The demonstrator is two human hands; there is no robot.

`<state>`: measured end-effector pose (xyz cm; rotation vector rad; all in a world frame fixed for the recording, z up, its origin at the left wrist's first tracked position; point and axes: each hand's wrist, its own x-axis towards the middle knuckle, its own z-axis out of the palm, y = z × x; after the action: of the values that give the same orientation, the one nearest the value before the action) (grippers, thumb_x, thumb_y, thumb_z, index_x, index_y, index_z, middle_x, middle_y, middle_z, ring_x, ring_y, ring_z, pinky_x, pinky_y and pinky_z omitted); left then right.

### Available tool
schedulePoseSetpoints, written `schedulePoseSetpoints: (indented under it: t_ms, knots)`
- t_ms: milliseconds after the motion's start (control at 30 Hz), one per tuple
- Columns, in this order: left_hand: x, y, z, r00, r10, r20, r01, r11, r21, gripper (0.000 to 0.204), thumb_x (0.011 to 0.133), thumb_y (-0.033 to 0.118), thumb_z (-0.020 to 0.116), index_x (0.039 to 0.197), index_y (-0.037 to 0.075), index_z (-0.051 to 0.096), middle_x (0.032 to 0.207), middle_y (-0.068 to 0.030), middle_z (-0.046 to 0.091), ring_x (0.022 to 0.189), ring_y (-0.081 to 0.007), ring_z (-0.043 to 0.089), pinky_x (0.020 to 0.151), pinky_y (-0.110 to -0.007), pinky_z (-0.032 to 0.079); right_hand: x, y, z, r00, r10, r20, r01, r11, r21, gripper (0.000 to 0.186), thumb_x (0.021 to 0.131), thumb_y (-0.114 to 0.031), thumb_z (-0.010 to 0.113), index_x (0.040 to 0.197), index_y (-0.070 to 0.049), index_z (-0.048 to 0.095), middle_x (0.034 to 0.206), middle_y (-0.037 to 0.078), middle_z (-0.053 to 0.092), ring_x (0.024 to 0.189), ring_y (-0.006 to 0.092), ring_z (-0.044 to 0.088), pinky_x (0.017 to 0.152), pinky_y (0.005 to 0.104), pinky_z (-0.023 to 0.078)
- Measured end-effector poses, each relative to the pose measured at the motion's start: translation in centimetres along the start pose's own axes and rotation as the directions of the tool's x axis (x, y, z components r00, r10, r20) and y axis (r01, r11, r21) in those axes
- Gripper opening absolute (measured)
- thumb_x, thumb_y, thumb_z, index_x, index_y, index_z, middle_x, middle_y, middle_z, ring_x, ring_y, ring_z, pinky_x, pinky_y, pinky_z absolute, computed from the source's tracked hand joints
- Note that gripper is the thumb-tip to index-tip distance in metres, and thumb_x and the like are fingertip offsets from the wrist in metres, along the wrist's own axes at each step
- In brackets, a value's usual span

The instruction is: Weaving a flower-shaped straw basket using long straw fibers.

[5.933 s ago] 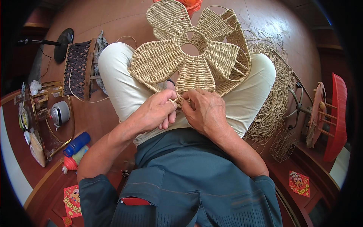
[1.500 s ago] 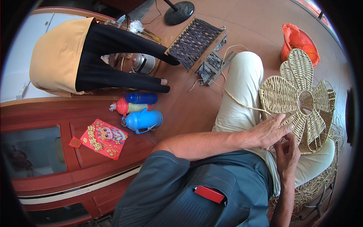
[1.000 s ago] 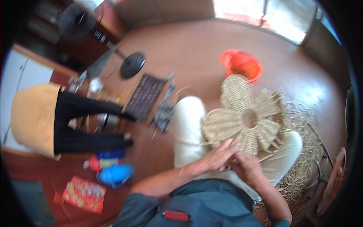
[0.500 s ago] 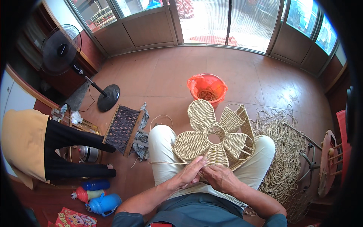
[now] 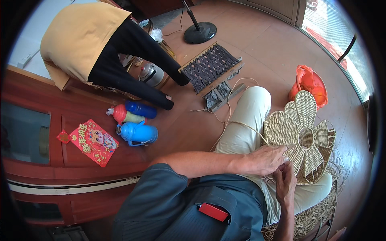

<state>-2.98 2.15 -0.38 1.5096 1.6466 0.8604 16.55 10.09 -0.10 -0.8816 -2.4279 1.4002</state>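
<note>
A flower-shaped straw weaving (image 5: 280,129) with a round hole in its middle rests on my lap, joined to a woven basket-like side (image 5: 315,172). My left hand (image 5: 266,160) is closed at the edge of the lower petal, fingertips on the weave. Just below it, my right hand (image 5: 286,180) is closed with its thumb and fingers pinched at the same edge; a small pale bit shows between the hands, too small to name. A straw cord (image 5: 245,123) runs from the weaving over my left knee toward the floor.
A person in a yellow top (image 5: 82,38) bends at the left. Near them are blue flasks (image 5: 138,133), a red printed sheet (image 5: 94,142), a strap-woven wooden stool (image 5: 211,68) and a fan base (image 5: 200,33). Beyond my knees stands a red bucket (image 5: 319,86); a cord heap (image 5: 305,223) lies right.
My view has swung left and tilted, so the scene has shifted right. Both hands stay at the lower petal's edge. The cord, formerly taut to the left, now hangs in a loose curve.
</note>
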Motion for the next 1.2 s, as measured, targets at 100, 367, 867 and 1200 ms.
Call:
schedulePoseSetpoints:
  t_ms: [100,367,867,1200]
  knots:
    - [-1.4,1.1,0.3,0.976,0.101,-0.192,-0.085,0.993,0.087,0.040,0.106,0.013,0.056,0.139,-0.008,0.053,0.118,-0.0285,0.069,0.106,-0.0455,0.073,0.094,-0.053,0.057,0.1,0.2,0.1,0.985,0.162,0.060,-0.171,0.860,0.480,0.018,0.112,-0.017,0.067,0.116,-0.005,0.055,0.086,-0.003,0.057,0.074,0.0065,0.048,0.068,0.0241,0.042]
    - [-2.0,1.8,3.2,0.936,0.273,-0.224,-0.316,0.930,-0.189,0.048,0.108,0.015,0.059,0.151,-0.001,0.047,0.109,-0.0221,0.070,0.097,-0.0415,0.073,0.085,-0.053,0.057,-2.2,1.5,-2.4,0.983,0.180,0.039,-0.163,0.756,0.634,0.025,0.105,-0.018,0.078,0.111,-0.005,0.057,0.087,0.000,0.062,0.068,0.0050,0.052,0.060,0.0207,0.040]
    - [-7.1,-2.1,-10.2,0.932,-0.359,-0.040,0.158,0.502,-0.850,0.024,0.115,0.027,0.062,0.129,0.007,0.068,0.071,0.0121,0.044,0.049,0.0015,0.032,0.043,-0.021,0.027,-7.7,5.7,-8.1,0.850,0.449,-0.277,-0.084,0.634,0.769,0.008,0.113,-0.017,0.062,0.118,-0.011,0.061,0.072,-0.011,0.041,0.055,0.0013,0.035,0.050,0.0229,0.026]
    - [-8.7,-7.1,-17.6,0.768,-0.554,-0.322,0.122,0.619,-0.776,0.017,0.108,0.024,0.073,0.112,0.007,0.070,0.065,0.0125,0.040,0.048,0.0017,0.031,0.042,-0.019,0.028,-8.7,4.1,-7.6,0.899,0.384,-0.208,-0.102,0.648,0.755,0.014,0.111,-0.022,0.068,0.116,-0.010,0.065,0.076,-0.011,0.047,0.060,0.0026,0.037,0.055,0.0222,0.028]
